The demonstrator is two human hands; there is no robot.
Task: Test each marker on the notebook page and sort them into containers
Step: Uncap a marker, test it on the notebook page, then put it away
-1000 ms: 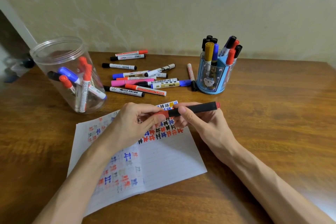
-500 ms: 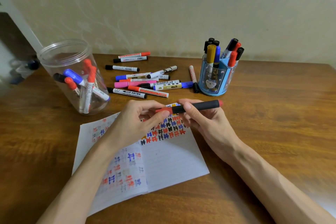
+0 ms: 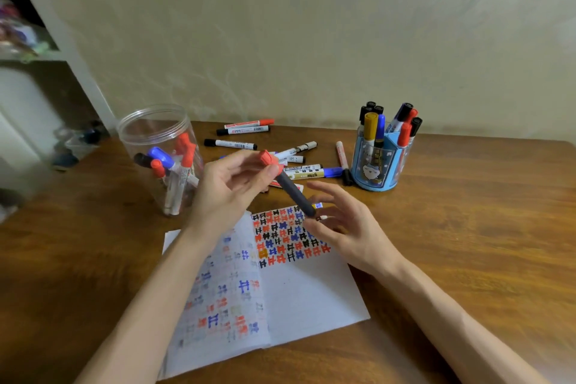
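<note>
My left hand (image 3: 230,187) grips a black-bodied marker (image 3: 294,193) near its red cap, which points up and to the left. The marker slants down to the right over the top of the open notebook (image 3: 311,296), whose page carries rows of red, blue and black test marks. My right hand (image 3: 352,234) hovers just right of the marker's lower end, fingers spread and holding nothing. A clear plastic jar (image 3: 146,134) at the left holds several red and blue markers. A blue pen holder (image 3: 374,165) at the right holds several upright markers.
Several loose markers (image 3: 237,144) lie on the wooden table (image 3: 467,227) between the jar and the holder, behind my hands. The wall runs along the table's far edge. A white shelf unit (image 3: 46,25) stands past the table's left end.
Both hands held the marker level before. Now my right hand has let go and opened, and my left hand alone has lifted and tilted the marker, cap end up.
</note>
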